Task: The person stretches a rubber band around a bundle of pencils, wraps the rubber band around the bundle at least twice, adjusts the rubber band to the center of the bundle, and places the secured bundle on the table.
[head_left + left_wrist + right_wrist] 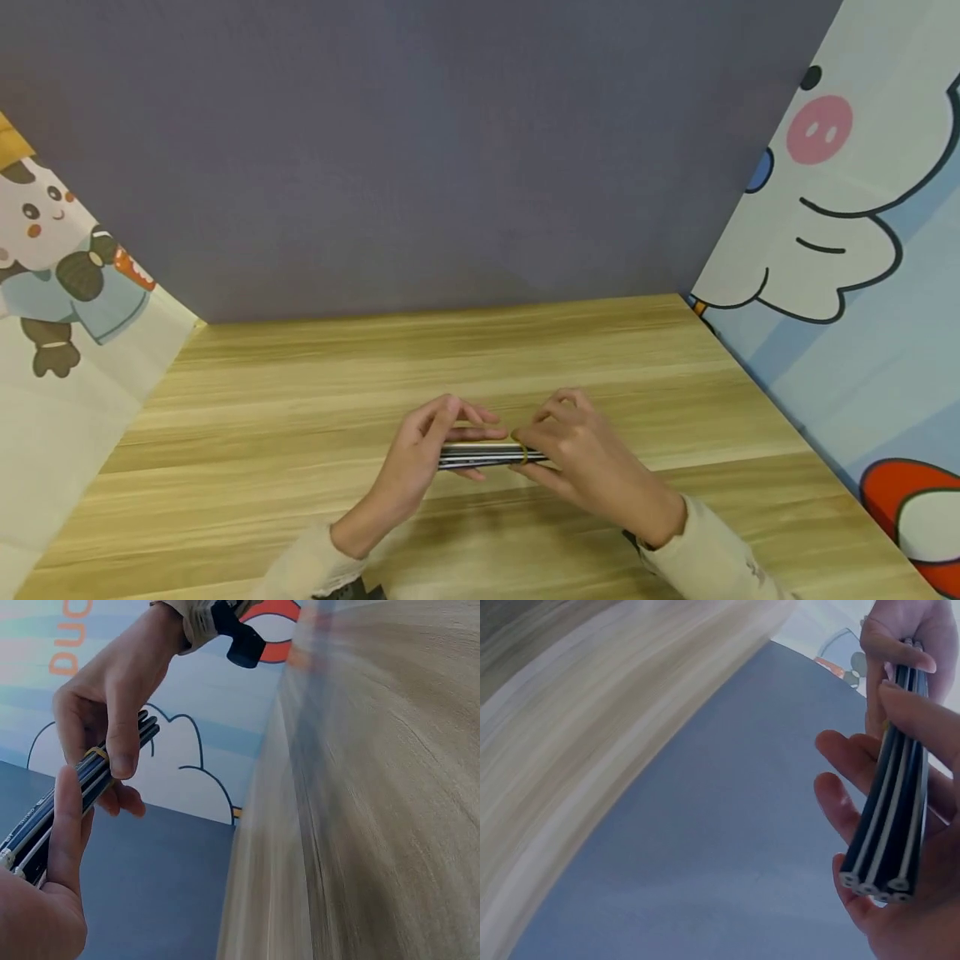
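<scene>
A bundle of dark pencils with pale stripes [480,456] is held level above the table between both hands. Around it, toward its right part, runs a thin yellow rubber band [525,454]. The left hand [416,454] grips the left part of the bundle, its thumb lying along the pencils in the left wrist view. With thumb and fingers the right hand [588,454] pinches the bundle at the rubber band [97,752]. In the right wrist view the flat pencil ends [877,889] point toward the camera, and several fingers of that hand stand off the bundle.
The wood-grain table [300,400] spreads under the hands. A dark grey panel [450,167] stands along its far edge. Cartoon-printed panels close off the left [67,400] and right [847,350] sides.
</scene>
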Action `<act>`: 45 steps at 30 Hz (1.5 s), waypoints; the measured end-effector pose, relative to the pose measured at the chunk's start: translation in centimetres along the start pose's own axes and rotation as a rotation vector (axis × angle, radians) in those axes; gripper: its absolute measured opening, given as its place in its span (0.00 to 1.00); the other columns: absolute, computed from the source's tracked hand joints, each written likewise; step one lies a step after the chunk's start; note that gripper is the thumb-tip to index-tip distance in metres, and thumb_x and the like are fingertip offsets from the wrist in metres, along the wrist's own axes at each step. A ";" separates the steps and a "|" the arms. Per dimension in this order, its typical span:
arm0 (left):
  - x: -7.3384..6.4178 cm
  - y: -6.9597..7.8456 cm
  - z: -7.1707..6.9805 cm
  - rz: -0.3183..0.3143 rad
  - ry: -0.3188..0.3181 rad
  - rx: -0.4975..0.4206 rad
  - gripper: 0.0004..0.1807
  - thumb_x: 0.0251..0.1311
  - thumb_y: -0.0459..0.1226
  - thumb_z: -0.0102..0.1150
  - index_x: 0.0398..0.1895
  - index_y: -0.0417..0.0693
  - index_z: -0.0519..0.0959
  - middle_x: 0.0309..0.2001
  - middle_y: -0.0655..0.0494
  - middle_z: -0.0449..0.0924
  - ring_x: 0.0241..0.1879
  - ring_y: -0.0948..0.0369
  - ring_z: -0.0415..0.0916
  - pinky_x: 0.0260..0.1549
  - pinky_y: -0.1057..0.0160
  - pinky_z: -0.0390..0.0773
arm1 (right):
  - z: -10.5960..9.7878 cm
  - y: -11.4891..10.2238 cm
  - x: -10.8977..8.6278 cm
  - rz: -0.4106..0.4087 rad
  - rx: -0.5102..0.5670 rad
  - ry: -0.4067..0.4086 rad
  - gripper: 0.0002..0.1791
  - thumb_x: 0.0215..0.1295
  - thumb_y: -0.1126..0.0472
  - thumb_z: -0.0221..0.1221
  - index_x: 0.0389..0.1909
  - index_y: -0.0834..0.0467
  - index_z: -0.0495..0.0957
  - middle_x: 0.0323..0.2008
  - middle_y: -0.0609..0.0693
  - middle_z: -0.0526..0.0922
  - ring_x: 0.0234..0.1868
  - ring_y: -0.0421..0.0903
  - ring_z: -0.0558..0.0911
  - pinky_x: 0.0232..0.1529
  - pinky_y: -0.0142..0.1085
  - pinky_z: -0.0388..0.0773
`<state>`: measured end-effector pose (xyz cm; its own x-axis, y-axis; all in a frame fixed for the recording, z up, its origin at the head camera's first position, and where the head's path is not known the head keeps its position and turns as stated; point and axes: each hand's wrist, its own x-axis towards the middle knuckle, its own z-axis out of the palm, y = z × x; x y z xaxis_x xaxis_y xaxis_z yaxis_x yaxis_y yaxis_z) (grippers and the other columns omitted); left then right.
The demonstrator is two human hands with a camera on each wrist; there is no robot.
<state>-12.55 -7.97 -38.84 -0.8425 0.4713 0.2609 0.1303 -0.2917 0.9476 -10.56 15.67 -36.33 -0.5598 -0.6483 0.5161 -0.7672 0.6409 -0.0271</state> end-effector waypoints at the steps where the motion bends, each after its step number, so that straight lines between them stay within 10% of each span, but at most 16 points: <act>1: 0.0 -0.1 0.0 0.000 0.004 -0.002 0.25 0.82 0.42 0.31 0.43 0.27 0.72 0.54 0.31 0.78 0.51 0.42 0.82 0.28 0.43 0.84 | 0.1 -0.1 0.0 -0.006 -0.012 0.000 0.15 0.50 0.51 0.76 0.38 0.50 0.86 0.32 0.40 0.85 0.38 0.42 0.80 0.55 0.46 0.71; 11: 0.3 0.5 -0.3 -0.039 -0.018 0.011 0.27 0.81 0.45 0.33 0.56 0.30 0.75 0.59 0.35 0.77 0.57 0.43 0.78 0.36 0.46 0.85 | 1.0 -0.3 0.2 0.129 0.035 -0.071 0.19 0.60 0.51 0.70 0.50 0.54 0.84 0.40 0.44 0.87 0.38 0.38 0.83 0.48 0.42 0.79; 18: 0.8 -0.3 -2.5 -0.073 -0.009 -0.020 0.28 0.81 0.46 0.29 0.63 0.34 0.72 0.62 0.38 0.75 0.57 0.40 0.77 0.36 0.46 0.85 | 1.2 2.6 -0.1 0.494 0.500 -0.254 0.21 0.66 0.36 0.59 0.46 0.47 0.84 0.31 0.38 0.84 0.24 0.36 0.79 0.26 0.32 0.78; 24: 1.1 -1.6 -3.0 -0.102 0.052 -0.023 0.30 0.80 0.49 0.34 0.64 0.31 0.69 0.61 0.36 0.75 0.61 0.32 0.70 0.40 0.46 0.85 | 3.4 4.4 -0.4 0.689 1.022 -0.181 0.23 0.78 0.43 0.47 0.56 0.55 0.78 0.51 0.60 0.81 0.50 0.60 0.81 0.50 0.48 0.81; 28: 1.2 -2.5 -3.0 -0.095 0.033 -0.033 0.28 0.80 0.47 0.34 0.64 0.30 0.69 0.61 0.35 0.75 0.60 0.32 0.71 0.41 0.40 0.82 | 4.1 4.5 -0.3 0.778 1.158 -0.097 0.28 0.78 0.40 0.43 0.66 0.55 0.69 0.69 0.53 0.67 0.69 0.61 0.67 0.68 0.57 0.65; 36: 1.2 -4.2 -2.9 -0.151 0.099 0.168 0.27 0.78 0.50 0.40 0.59 0.34 0.74 0.58 0.34 0.77 0.52 0.40 0.80 0.38 0.46 0.85 | 5.3 4.3 -0.5 0.754 1.209 -0.135 0.28 0.79 0.42 0.43 0.68 0.56 0.67 0.71 0.59 0.65 0.71 0.61 0.64 0.71 0.58 0.60; 40: 1.2 -4.8 -3.1 -0.146 0.156 0.349 0.22 0.78 0.45 0.42 0.56 0.35 0.75 0.53 0.37 0.80 0.50 0.43 0.82 0.51 0.51 0.82 | 5.9 4.5 -0.9 0.711 1.269 -0.096 0.23 0.79 0.54 0.48 0.67 0.62 0.67 0.68 0.65 0.68 0.68 0.62 0.68 0.68 0.58 0.65; 45: 1.3 -5.1 -3.5 -0.147 0.166 0.352 0.21 0.77 0.46 0.46 0.63 0.43 0.72 0.63 0.43 0.74 0.64 0.49 0.72 0.66 0.47 0.68 | 6.8 5.0 -1.4 0.680 1.332 -0.080 0.23 0.76 0.64 0.50 0.67 0.68 0.64 0.66 0.68 0.68 0.68 0.64 0.67 0.65 0.59 0.67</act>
<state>-16.11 -8.77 -44.02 -0.9347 0.3373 0.1120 0.1488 0.0850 0.9852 -15.71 16.99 -42.96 -0.8990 -0.4363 0.0388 -0.0506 0.0155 -0.9986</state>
